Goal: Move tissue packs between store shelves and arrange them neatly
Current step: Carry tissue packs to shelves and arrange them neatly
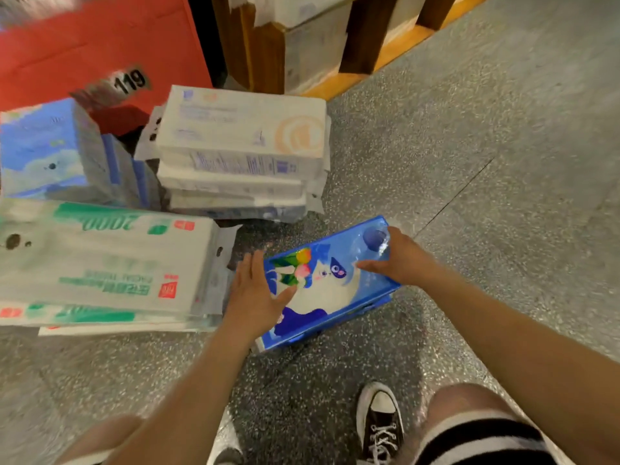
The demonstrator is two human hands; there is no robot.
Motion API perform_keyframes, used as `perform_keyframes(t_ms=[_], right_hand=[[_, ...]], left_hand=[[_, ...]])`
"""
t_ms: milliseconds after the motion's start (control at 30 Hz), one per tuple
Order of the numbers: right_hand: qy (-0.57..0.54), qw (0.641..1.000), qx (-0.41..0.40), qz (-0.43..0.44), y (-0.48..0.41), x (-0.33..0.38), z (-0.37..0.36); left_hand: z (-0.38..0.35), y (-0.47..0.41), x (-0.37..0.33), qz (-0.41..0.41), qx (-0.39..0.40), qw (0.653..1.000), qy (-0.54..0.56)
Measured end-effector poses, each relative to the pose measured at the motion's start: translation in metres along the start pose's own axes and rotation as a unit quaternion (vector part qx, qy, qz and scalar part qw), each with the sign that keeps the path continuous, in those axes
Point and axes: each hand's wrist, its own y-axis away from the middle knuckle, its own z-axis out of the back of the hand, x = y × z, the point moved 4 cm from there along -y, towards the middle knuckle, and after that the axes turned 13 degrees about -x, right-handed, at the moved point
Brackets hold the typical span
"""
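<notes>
A blue tissue pack with a white cat picture (330, 290) lies on the grey speckled floor in front of me. My left hand (256, 293) lies flat against its left end, fingers straight, thumb on the top face. My right hand (397, 260) holds its far right end, thumb on top and fingers curled over the edge. To the left lie a stack of white-and-green packs (107, 263), a stack of white packs (241, 152) behind, and a blue-sky pack (50, 149) at far left.
A red display stand (100, 45) marked 119 rises behind the stacks. A wooden shelf unit (335, 45) with white packs stands at the back. Grey floor (503, 146) stretches to the right. My shoe (380, 421) and knees are at the bottom.
</notes>
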Motion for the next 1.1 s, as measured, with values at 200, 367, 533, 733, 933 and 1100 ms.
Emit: perform_keyframes(t_ms=[200,367,533,733,933,1100], right_hand=[[-0.148,0.977,-0.068,-0.141,-0.010,-0.013,-0.011],[-0.244,0.955,-0.046,-0.164,-0.017,-0.033,-0.024],[-0.320,0.932,-0.068,-0.155,-0.006,-0.021,-0.005],[-0.360,0.917,-0.123,-0.123,0.052,0.020,0.096],[-0.354,0.919,-0.145,-0.098,0.160,0.086,0.252],[-0.393,0.902,-0.158,-0.086,0.267,0.153,0.373]], left_hand=[[-0.030,0.004,0.035,0.216,-0.056,0.957,0.183],[-0.062,0.000,0.059,0.250,-0.045,0.929,0.268],[-0.026,0.003,0.036,0.204,-0.096,0.919,0.323],[0.096,0.044,-0.043,0.171,-0.116,0.923,0.326],[0.254,0.118,-0.121,0.148,-0.127,0.926,0.322],[0.406,0.193,-0.178,0.090,-0.144,0.931,0.322]])
